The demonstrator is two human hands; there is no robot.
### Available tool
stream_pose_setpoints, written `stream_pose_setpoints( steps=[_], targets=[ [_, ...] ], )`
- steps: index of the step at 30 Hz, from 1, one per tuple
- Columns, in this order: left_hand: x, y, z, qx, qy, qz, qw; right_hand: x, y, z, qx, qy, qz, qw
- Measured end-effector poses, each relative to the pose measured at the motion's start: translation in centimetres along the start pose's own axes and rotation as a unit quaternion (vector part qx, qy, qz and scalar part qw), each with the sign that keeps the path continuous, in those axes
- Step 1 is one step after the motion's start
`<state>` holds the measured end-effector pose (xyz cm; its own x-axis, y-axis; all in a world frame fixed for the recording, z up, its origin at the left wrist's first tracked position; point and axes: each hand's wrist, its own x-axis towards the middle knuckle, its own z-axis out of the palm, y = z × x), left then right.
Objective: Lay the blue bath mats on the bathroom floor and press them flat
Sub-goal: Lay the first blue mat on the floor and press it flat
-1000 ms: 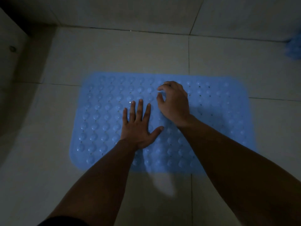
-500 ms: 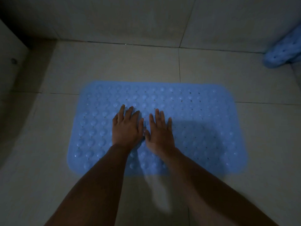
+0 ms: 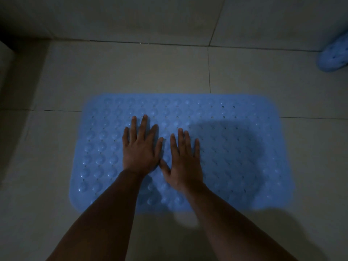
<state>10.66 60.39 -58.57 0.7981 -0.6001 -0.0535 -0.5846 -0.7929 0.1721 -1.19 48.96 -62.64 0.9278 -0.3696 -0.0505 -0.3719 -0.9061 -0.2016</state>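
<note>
My left hand [image 3: 140, 149] and my right hand [image 3: 183, 162] both lay palm-down on the blue bath mat [image 3: 235, 157], fingers straight and a little spread, gripping nothing, only pressing on the bumpy surface. They sat side by side near the mat's middle, slightly left of centre, the right thumb reaching across to touch the heel of the left hand. The left hand was set a bit farther from me than the right.

Against half a second before, little had changed: the same flat-handed pose, with the fingers now fanned a touch wider and the left hand further ahead of the right. A second before, my right hand had been curled, fingertips bunched on the mat farther away; it had since come back toward me and flattened out beside the left.

The mat lay spread on the tiled floor [image 3: 131, 72], its long axis running left to right across my view and its short sides toward the left and the right. Its far long edge ran parallel to the wall [image 3: 131, 17], well apart from it, and its near edge was partly hidden under my forearms. Rows of round bumps and small holes covered it. A dim shadow fell over its right half.

At the far right edge of view, by the wall, a second blue mat [image 3: 333, 57] showed only in part, bunched or rolled rather than flat.
</note>
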Motion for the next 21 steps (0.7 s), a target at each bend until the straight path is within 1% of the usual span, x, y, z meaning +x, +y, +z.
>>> stream_pose_setpoints(
  steps=[5,9,11,12,13,15,16,18,21],
  targets=[
    [0.3,0.4,-0.2,-0.01,-0.001,0.0,1.0,0.2,0.1,-0.3,-0.001,-0.024,0.006,1.0],
    [-0.4,0.7,-1.2,-0.023,0.002,-0.025,0.999,0.4,-0.1,-1.6,0.042,-0.073,0.025,0.996],
    [-0.8,1.1,-1.8,-0.033,0.0,-0.04,0.999,0.9,-0.1,-2.9,0.075,-0.084,0.028,0.993],
    [-1.1,1.3,-2.1,-0.037,-0.003,-0.047,0.998,1.2,0.0,-3.7,0.103,-0.071,0.031,0.992],
    [-1.5,1.6,-2.3,-0.04,-0.006,-0.051,0.998,1.4,0.3,-4.9,0.144,-0.042,0.038,0.988],
    [-2.0,2.5,-2.4,-0.04,-0.019,-0.049,0.998,2.2,1.6,-6.9,0.236,0.022,0.063,0.969],
    [-2.2,3.2,-2.4,-0.041,-0.023,-0.044,0.998,2.5,2.5,-8.0,0.264,0.046,0.074,0.96],
    [-2.4,4.9,-2.3,-0.05,-0.029,-0.03,0.998,2.9,4.6,-10.0,0.265,0.074,0.087,0.957],
    [-2.3,8.0,-1.5,-0.062,-0.036,0.004,0.997,3.3,7.8,-12.0,0.237,0.082,0.1,0.963]
  ],
)
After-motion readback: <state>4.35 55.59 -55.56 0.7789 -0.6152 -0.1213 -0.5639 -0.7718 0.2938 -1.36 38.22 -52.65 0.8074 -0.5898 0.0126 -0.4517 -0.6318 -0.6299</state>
